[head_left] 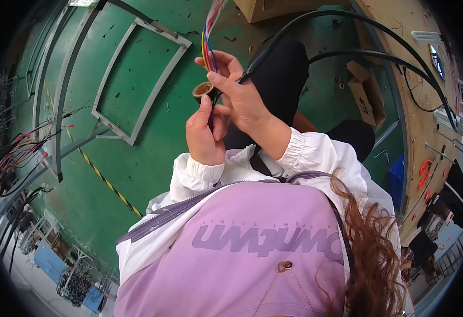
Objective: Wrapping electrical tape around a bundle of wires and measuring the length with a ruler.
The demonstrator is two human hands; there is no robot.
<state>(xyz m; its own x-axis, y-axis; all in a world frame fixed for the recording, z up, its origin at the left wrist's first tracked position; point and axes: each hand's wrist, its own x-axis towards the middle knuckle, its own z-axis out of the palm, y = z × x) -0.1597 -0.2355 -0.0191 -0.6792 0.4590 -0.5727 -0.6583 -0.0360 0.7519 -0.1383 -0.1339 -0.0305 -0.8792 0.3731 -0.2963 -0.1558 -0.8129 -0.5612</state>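
My left hand [206, 132] is closed, its thumb and fingers pinching a small roll of tape [204, 90] with a tan core and dark outer side. Just right of it, my right hand [244, 100] is closed around a wire bundle [206, 50]. Red, yellow, blue and pale wires stick up out of its fingers. A thick black cable [279, 37] runs from my right hand in an arc to the upper right. Both hands almost touch at the roll, and the spot where the tape meets the bundle is mostly hidden by my fingers.
A grey metal frame [157, 100] stands at the left on the green floor [152, 169]. Loose wires [25, 148] hang at the far left. On the right, a wooden workbench [400, 79] carries red-handled scissors [424, 173]; an open cardboard box [366, 95] sits beside it.
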